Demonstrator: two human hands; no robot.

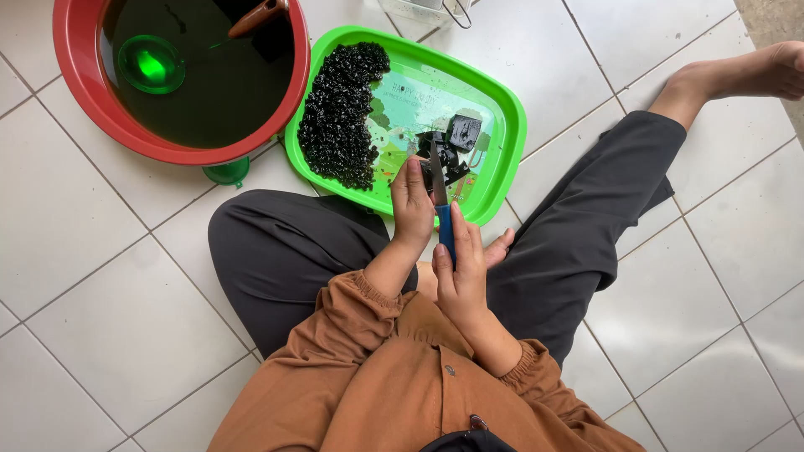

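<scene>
— Knife (441,213), blue-handled, one only: where is it, and who holds it?

— It sits in the right hand (462,272), fingers wrapped tight round the handle, blade pointing away from the body toward the green tray (502,159). The grip looks firm, probably so the blade stays steady over the tray's near edge.

— And the left hand (412,205)?

— It lies just beside the blade, fingers curled narrow at the tray's rim. Whether it pinches a black piece I cannot tell; the fingertips hide it. It seems placed there to brace whatever meets the blade.

— What is on the tray?

— One heap of small black cut bits (342,113) pushed to its left side, likely to keep the right side free for work. Near the blade tip sit a few larger black chunks (452,142), about three, though they overlap.

— Anything else?

— One red basin (180,79) of dark liquid, just beside the tray, within easy reach. One green lid-like disc (151,65) shows in it, and one brown handle (258,17) leans on its rim. One small green funnel-like piece (226,172) peeps from under the basin. The person sits cross-legged on the white tiled floor (109,318), tray touching the knees.
</scene>
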